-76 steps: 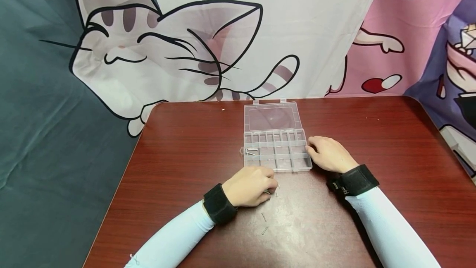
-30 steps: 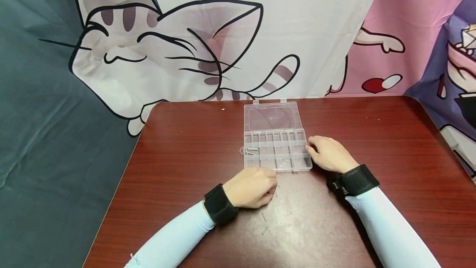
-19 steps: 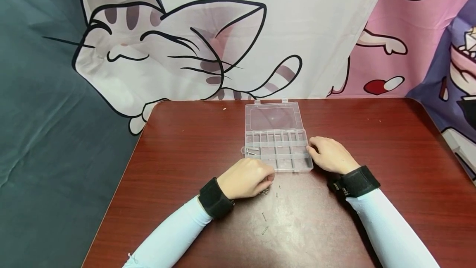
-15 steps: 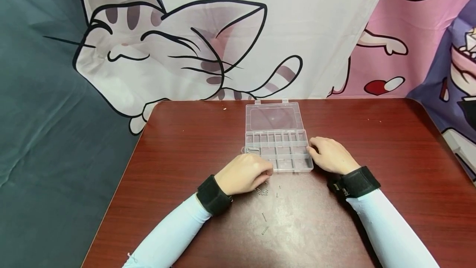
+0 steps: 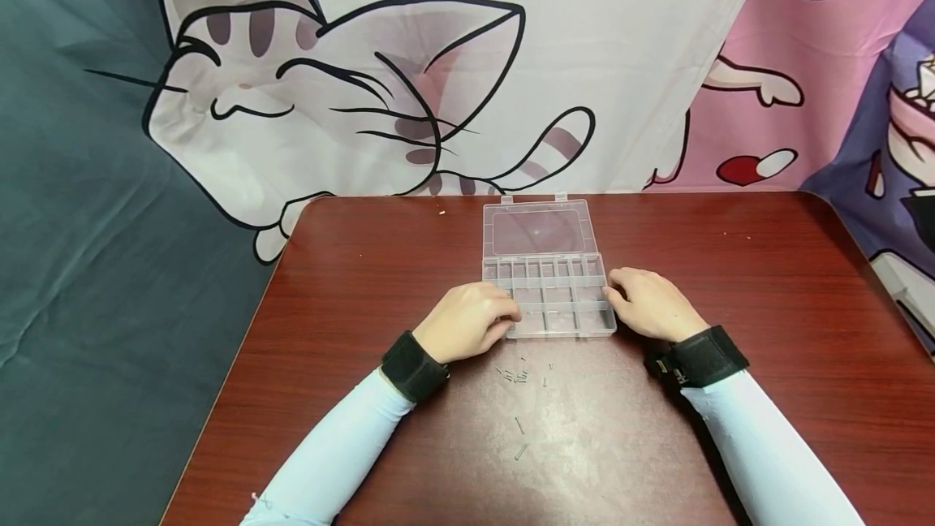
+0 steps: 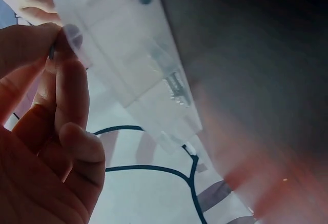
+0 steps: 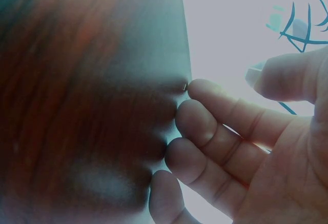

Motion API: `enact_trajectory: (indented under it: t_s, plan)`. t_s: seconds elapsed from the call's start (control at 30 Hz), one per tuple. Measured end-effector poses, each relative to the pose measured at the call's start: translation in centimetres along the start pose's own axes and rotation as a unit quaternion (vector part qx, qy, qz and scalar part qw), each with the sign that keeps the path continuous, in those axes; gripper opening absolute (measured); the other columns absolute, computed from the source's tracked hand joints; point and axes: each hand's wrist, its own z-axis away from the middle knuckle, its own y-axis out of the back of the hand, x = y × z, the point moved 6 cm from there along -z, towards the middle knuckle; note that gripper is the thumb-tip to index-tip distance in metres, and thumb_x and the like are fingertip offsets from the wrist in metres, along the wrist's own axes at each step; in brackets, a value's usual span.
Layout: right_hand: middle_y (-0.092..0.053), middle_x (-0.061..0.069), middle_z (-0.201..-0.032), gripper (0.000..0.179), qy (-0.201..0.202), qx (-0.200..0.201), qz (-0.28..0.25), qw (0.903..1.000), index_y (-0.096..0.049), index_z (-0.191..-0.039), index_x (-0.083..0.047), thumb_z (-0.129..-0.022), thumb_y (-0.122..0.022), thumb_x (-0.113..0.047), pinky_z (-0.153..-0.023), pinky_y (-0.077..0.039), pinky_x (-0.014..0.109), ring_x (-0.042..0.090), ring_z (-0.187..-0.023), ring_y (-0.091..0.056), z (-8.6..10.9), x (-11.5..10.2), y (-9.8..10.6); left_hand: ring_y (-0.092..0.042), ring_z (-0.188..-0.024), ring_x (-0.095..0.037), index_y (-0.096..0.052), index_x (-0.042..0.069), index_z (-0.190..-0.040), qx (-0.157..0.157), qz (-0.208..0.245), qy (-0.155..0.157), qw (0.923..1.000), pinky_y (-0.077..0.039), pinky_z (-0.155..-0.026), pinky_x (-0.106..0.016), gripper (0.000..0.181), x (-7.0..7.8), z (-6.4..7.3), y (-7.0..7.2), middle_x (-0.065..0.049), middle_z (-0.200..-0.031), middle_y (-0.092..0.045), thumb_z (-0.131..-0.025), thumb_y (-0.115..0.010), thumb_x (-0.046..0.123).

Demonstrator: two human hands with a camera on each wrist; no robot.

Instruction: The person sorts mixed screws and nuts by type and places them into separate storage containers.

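Note:
A clear plastic compartment box (image 5: pixel 558 323) lies on the table with its lid (image 5: pixel 540 232) folded back. My left hand (image 5: pixel 467 320) is over the box's left front compartments, hiding them in the head view. In the left wrist view its thumb and forefinger pinch a small screw (image 6: pixel 52 52), and several screws (image 6: pixel 175 86) show through the box wall. Beside the box's right edge rests my right hand (image 5: pixel 652 303), its fingertips on the table and its thumb held apart from the fingers in the right wrist view. Several loose screws (image 5: pixel 520 377) lie in front of the box.
Two longer screws (image 5: pixel 521 452) lie nearer the front on the brown table (image 5: pixel 351 299). Two short screws (image 5: pixel 545 382) lie right of the group. A printed cloth (image 5: pixel 643 39) hangs behind the table's back edge.
My left hand has moved up and left from the loose screws to the box's left compartments, uncovering the screws on the table. The right hand has stayed by the box.

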Motion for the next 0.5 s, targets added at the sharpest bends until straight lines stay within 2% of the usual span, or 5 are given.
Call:
enact_trajectory:
  t_s: [0.5]
  plan:
    - [-0.045,-0.001,-0.069,0.024,0.006,0.007,0.002,1.0000,-0.051,-0.073,-0.017,-0.097,-0.054,-0.024,-0.066,-0.037,0.038,0.018,-0.065,-0.044,-0.03,0.05,-0.01,-0.051,-0.076,-0.004,-0.062,0.026,-0.083,-0.024,-0.016,0.039,0.9988,-0.044,-0.068,-0.025,0.007,-1.06,0.07,-0.77,0.016,-0.080,-0.059,-0.089,-0.065,0.024]
